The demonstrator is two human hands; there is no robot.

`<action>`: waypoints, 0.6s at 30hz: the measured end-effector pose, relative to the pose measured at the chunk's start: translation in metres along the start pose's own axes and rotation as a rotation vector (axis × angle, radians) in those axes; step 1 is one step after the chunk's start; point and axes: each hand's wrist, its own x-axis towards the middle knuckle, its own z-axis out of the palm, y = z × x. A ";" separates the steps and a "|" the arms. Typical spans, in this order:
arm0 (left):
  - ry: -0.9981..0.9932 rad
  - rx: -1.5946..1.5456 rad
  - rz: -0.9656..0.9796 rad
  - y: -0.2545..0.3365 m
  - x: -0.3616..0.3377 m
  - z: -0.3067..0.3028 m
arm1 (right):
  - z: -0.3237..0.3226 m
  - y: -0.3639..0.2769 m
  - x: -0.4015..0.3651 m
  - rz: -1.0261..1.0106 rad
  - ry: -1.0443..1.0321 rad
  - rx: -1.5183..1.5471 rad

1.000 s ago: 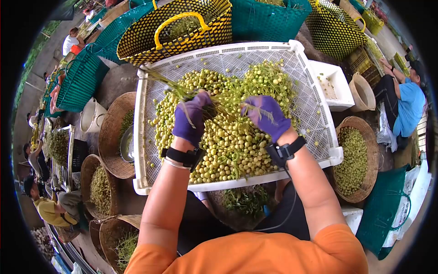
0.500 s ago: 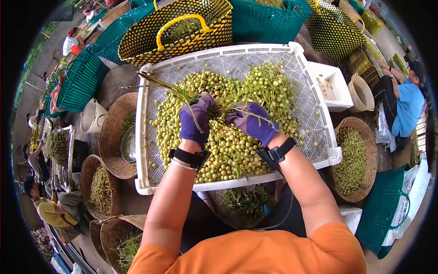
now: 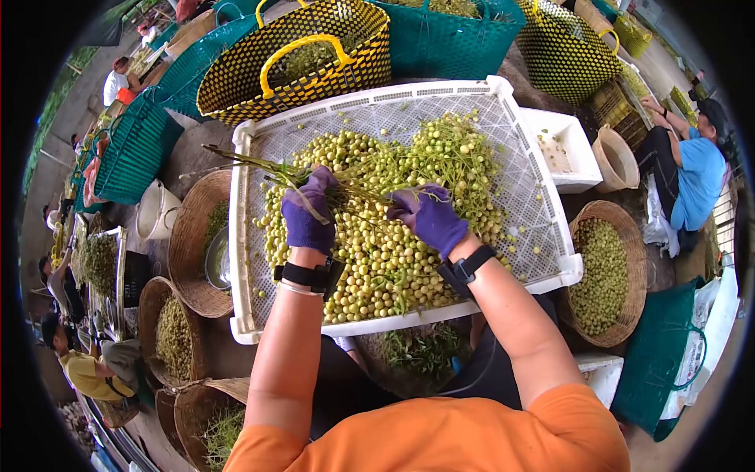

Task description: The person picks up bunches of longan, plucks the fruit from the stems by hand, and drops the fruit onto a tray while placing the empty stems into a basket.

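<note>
Purple gloves cover both of my hands above a white mesh tray [image 3: 543, 228]. My left hand [image 3: 309, 211] is closed around a bunch of thin stems [image 3: 263, 164], whose ends stick out to the upper left. Between the hands the stems stretch across, and my right hand [image 3: 431, 216] pinches their other end; its fingertips are partly hidden. Below and around both hands lies a heap of round, pale green-yellow berries [image 3: 377, 271]. Berries still on green stalks [image 3: 456, 149] are piled at the tray's upper right.
Wicker baskets of berries stand left and right of the tray, one being the right basket [image 3: 599, 275]. Behind it are a yellow-black woven basket [image 3: 354, 59] and a teal basket [image 3: 448, 43]. A white box [image 3: 560, 149] adjoins it. A person in blue [image 3: 696, 185] sits at right.
My left hand has moved left with the stems, so the gap between my hands is wider. The stems now reach farther past the tray's upper left edge. The view has shifted slightly.
</note>
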 end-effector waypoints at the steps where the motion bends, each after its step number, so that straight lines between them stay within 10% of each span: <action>1: 0.007 0.054 0.064 -0.002 0.001 -0.002 | -0.001 0.000 0.002 0.040 -0.009 0.042; 9: -0.011 0.154 0.144 -0.010 0.004 -0.007 | 0.001 -0.004 0.002 0.244 -0.103 0.035; 11: 0.066 -0.594 -0.428 -0.025 0.012 -0.004 | 0.012 0.010 -0.003 0.149 0.013 0.269; 13: 0.071 -0.684 -0.306 -0.036 0.012 -0.005 | 0.006 0.011 -0.004 0.260 -0.088 0.237; 15: 0.067 -0.111 0.018 -0.040 0.008 -0.007 | -0.009 0.004 0.000 0.325 -0.209 0.108; 18: 0.088 -0.596 -0.351 -0.035 0.011 -0.008 | -0.012 0.007 0.002 0.364 -0.345 -0.131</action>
